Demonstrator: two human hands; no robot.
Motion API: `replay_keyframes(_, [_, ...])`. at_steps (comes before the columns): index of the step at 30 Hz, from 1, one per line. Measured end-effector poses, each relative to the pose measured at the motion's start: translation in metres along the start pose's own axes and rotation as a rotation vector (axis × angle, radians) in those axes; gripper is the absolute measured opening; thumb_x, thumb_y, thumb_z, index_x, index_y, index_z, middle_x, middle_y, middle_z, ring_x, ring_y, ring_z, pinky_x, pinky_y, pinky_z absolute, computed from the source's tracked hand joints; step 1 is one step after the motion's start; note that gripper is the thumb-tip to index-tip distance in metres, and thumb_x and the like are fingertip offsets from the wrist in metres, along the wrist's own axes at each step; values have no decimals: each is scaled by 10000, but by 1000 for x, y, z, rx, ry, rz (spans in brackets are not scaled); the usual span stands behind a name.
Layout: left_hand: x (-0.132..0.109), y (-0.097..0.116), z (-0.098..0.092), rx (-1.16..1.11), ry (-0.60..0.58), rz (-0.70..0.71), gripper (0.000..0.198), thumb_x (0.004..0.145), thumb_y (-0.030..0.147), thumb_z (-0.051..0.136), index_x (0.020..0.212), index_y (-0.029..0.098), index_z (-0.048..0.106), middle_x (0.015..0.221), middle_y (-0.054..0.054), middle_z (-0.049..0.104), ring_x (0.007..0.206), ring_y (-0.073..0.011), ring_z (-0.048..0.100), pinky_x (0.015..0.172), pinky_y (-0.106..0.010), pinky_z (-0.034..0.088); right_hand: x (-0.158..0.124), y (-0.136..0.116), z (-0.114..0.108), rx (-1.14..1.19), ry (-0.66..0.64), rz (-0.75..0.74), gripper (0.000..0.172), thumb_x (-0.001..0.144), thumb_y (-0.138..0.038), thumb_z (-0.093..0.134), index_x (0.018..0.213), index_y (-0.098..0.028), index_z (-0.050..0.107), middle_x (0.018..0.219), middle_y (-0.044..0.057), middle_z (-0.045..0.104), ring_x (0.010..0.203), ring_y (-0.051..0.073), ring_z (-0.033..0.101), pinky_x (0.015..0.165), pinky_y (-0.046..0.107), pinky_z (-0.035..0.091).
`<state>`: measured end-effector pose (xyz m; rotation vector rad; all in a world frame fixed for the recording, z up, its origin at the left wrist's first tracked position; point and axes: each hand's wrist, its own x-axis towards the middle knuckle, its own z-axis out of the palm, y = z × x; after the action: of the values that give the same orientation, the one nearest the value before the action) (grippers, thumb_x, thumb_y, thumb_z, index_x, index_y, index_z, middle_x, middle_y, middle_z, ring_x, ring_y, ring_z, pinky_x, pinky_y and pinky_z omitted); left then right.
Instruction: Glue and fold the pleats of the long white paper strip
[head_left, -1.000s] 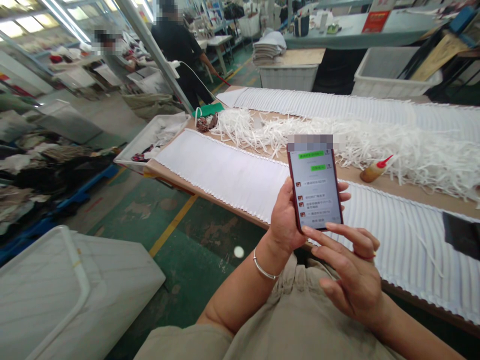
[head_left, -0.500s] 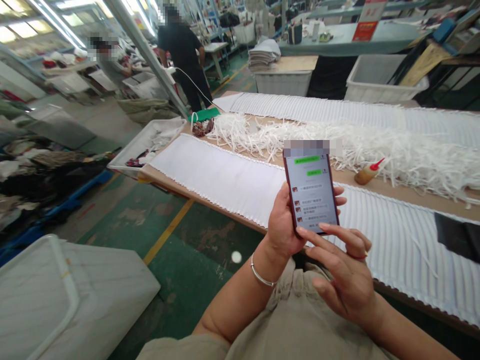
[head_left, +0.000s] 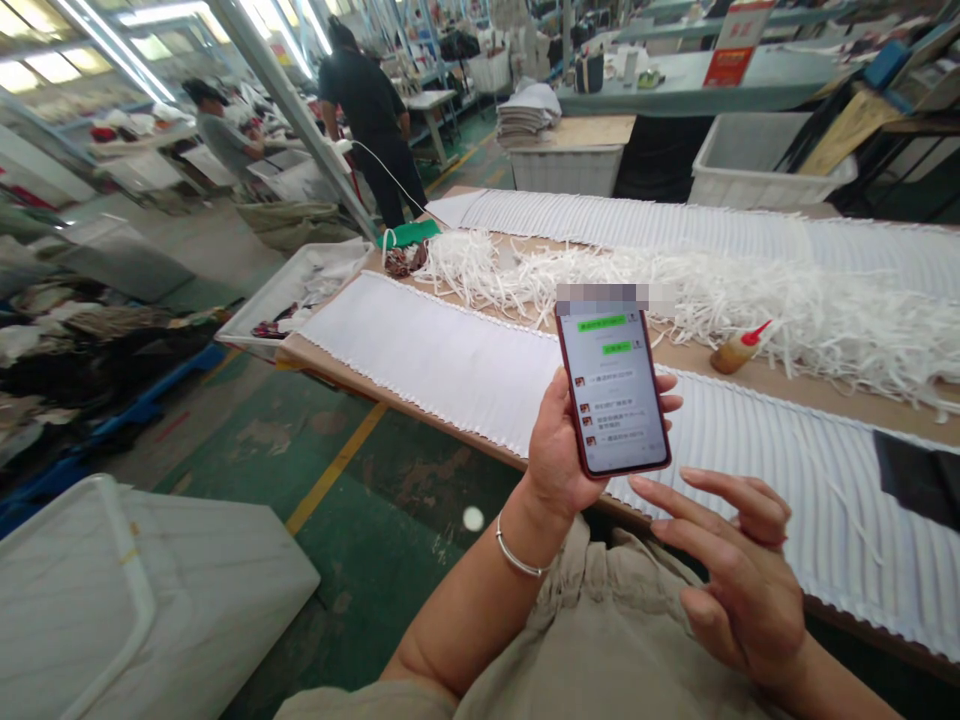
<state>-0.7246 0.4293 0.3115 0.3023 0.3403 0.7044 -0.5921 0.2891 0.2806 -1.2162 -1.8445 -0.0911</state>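
A phone (head_left: 616,400) with a lit chat screen is upright in my left hand (head_left: 559,450), whose fingers wrap round its back and show at its right edge. My right hand (head_left: 739,560) hangs just below and right of the phone, fingers spread, touching nothing. Beyond the phone, long rows of white fabric pieces (head_left: 442,350) lie along the table (head_left: 690,352). A heap of white strips (head_left: 787,300) runs between the rows. A small bottle with a red tip (head_left: 739,348) lies beside the strips.
A large white bin (head_left: 210,570) stands at the lower left. Another white tub (head_left: 300,285) sits by the table's far left corner, near a slanting metal post (head_left: 300,120). Black cloth (head_left: 915,475) lies on the right fabric row. Two people are in the background.
My right hand has moved right and down, off the phone's lower edge. The phone and my left hand have shifted slightly left.
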Motion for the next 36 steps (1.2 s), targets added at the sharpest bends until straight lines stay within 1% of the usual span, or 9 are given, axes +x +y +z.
replay_keyframes(5, [0, 0, 3, -19, 51, 12, 721, 986, 633, 367, 1427, 104, 581, 1324, -226, 687, 1235, -367, 662, 991, -478, 554, -10, 13, -8, -49, 80, 74, 282, 1040, -424, 443, 1118, -266, 663, 1235, 49, 764, 1252, 326, 574, 998, 535, 373])
replay_keyframes(8, [-1, -1, 3, -19, 53, 6, 704, 992, 623, 366, 1432, 116, 579, 1315, -218, 695, 1229, -361, 667, 993, -480, 556, -11, 16, -9, -66, 118, 109, 279, 1034, -427, 453, 1107, -270, 671, 1219, 41, 770, 1239, 329, 583, 1002, 540, 372])
replay_keyframes(12, [-1, -2, 3, -13, 34, 6, 714, 1000, 629, 340, 1433, 113, 577, 1323, -218, 690, 1230, -357, 667, 997, -476, 556, -6, 11, -7, -52, 83, 92, 260, 1034, -394, 458, 1131, -258, 658, 1233, 51, 765, 1253, 328, 577, 1036, 551, 345])
replay_keyframes(16, [-1, -2, 4, -17, 52, -6, 723, 996, 640, 346, 1441, 116, 569, 1336, -221, 682, 1239, -364, 662, 997, -479, 555, -4, 8, -3, -36, 42, 71, 247, 1029, -376, 463, 1161, -267, 640, 1258, 46, 756, 1271, 314, 577, 1049, 537, 345])
replay_keyframes(21, [-2, -3, 3, -22, 44, -16, 722, 1001, 629, 327, 1440, 110, 570, 1322, -222, 690, 1218, -359, 674, 970, -468, 566, -6, 8, -3, -36, 46, 75, 245, 1027, -378, 464, 1156, -269, 641, 1260, 47, 754, 1279, 314, 569, 1070, 543, 331])
replay_keyframes(26, [-2, -4, 3, -28, 59, -17, 736, 988, 644, 355, 1447, 108, 565, 1345, -228, 675, 1238, -365, 661, 981, -468, 560, -5, 5, -4, -8, 39, 43, 251, 1028, -387, 462, 1154, -268, 644, 1264, 48, 753, 1277, 307, 577, 1065, 529, 350])
replay_keyframes(32, [-2, -8, 3, -29, 22, -52, 742, 990, 649, 330, 1430, 104, 576, 1374, -223, 658, 1268, -360, 643, 998, -464, 551, -1, -6, 7, 9, -28, 7, 311, 1053, -433, 417, 1153, -235, 636, 1297, 73, 737, 1299, 299, 573, 1065, 524, 355])
replay_keyframes(36, [-1, -11, 3, -19, 22, -53, 746, 989, 653, 323, 1408, 97, 592, 1360, -223, 667, 1264, -357, 645, 1016, -460, 538, 4, -9, 14, -4, -41, -4, 312, 1054, -427, 428, 1157, -221, 638, 1326, 75, 722, 1321, 297, 557, 1067, 514, 363])
